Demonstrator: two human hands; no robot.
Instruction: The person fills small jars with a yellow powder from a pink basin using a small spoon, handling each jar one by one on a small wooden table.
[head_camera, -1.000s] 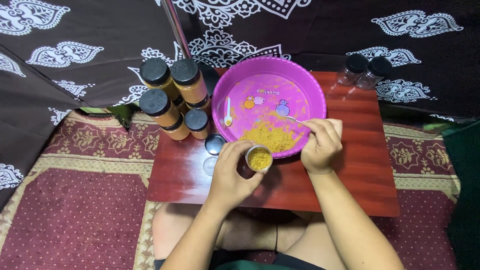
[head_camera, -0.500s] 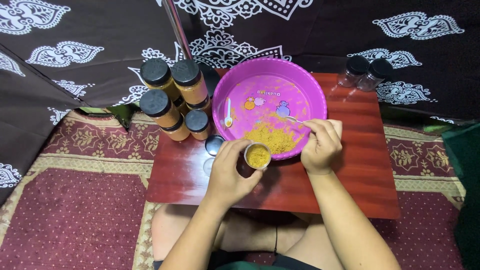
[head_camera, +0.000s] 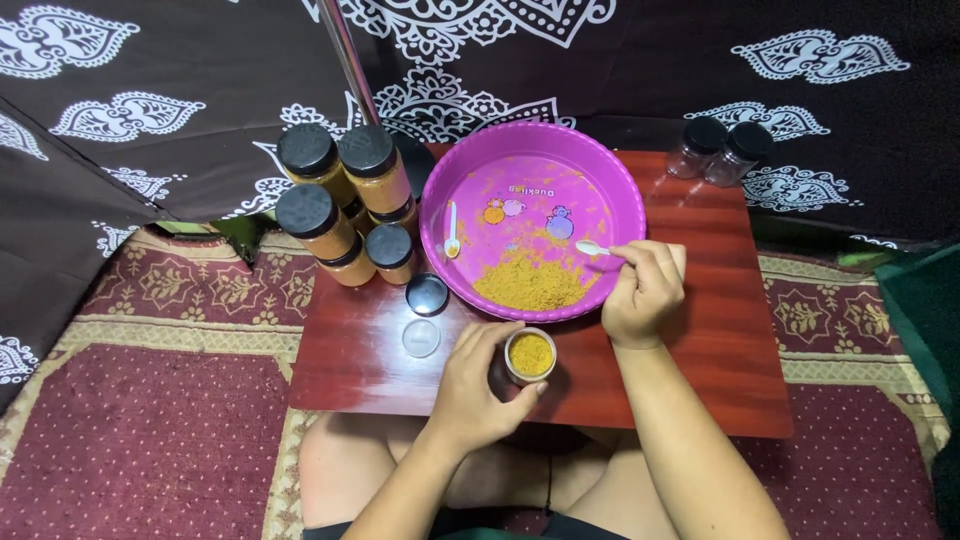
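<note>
My left hand (head_camera: 478, 385) grips a small open jar (head_camera: 530, 356) that stands on the red-brown low table (head_camera: 700, 350), filled to the top with yellow powder. My right hand (head_camera: 645, 292) holds a small white spoon (head_camera: 592, 247) over the purple round tray (head_camera: 620, 180), its bowl just right of a heap of yellow powder (head_camera: 530, 283). A second white spoon (head_camera: 452, 232) lies in the tray's left part.
Several filled jars with black lids (head_camera: 335, 200) are stacked at the table's left back. A loose black lid (head_camera: 427, 294) and a clear inner seal (head_camera: 421, 337) lie left of my hand. Two empty clear jars (head_camera: 718, 150) stand at the back right. Patterned dark cloth hangs behind.
My left hand has drawn the filled jar a little toward me and down onto the table. The right hand with the spoon stays over the tray.
</note>
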